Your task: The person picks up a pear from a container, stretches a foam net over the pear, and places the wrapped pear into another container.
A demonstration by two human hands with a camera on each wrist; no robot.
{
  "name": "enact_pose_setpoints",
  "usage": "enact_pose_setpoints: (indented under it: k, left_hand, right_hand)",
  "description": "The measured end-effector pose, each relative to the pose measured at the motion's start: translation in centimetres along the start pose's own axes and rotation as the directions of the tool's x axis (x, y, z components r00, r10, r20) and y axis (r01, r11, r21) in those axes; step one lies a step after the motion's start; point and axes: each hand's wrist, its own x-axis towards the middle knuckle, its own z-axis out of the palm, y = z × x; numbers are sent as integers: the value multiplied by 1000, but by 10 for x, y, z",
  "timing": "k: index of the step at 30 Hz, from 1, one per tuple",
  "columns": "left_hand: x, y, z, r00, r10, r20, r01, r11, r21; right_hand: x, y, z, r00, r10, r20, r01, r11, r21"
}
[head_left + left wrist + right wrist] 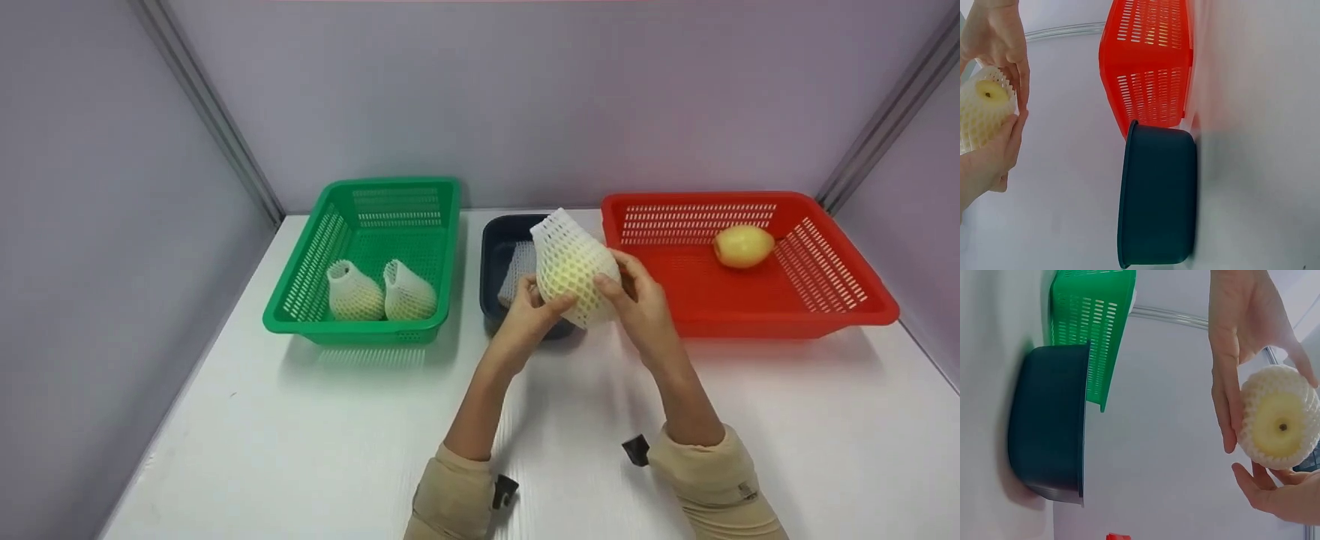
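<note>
Between both hands, above the table, is a yellow fruit (1278, 425) in a white foam net sleeve (561, 234). My left hand (529, 324) holds its lower left side, thumb in front. On the right side, my right hand (636, 301) grips it with the thumb across the net. The fruit's round end with a small dark spot shows through the sleeve's opening in both wrist views. Just behind the hands, a dark blue basin (495, 259) holds white foam netting (517, 271), partly hidden by the held fruit and left hand.
To the left, a green basket (300, 327) contains two fruits in foam sleeves, one (354, 294) beside the other (409, 294). The red basket (750, 327) on the right holds one bare yellow fruit (744, 246). Pale walls enclose the white table (337, 435) at the back and sides.
</note>
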Motion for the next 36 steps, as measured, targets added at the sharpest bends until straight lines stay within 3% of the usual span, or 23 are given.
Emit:
enact_pose_setpoints:
  k: [5,12,19,23,30,34,36]
  left_hand:
    - [-1,-3,3,1000,24,5,-24,999,30]
    - [-3,-5,2,996,75,41,-79,993,88]
    - [-7,-1,-3,986,98,135,-101,995,13]
    - [-9,3,-5,992,77,103,-76,997,-15]
    - [-16,16,-13,999,21,38,-22,999,23]
    - [-22,25,-22,996,77,47,-77,997,7]
    - [-24,29,-25,991,122,45,-123,992,11]
  right_hand:
    - [-1,1,4,999,-34,23,33,998,50]
    - [-3,3,6,998,-47,43,46,999,19]
    - [-4,-1,3,1000,5,24,-6,998,60]
    - [-6,-4,3,1000,12,24,-13,999,42]
    - [-9,-9,11,998,-17,58,14,999,52]
    - [-6,-7,17,997,-83,5,81,979,188]
    - [-1,-3,23,997,-76,-21,79,962,260]
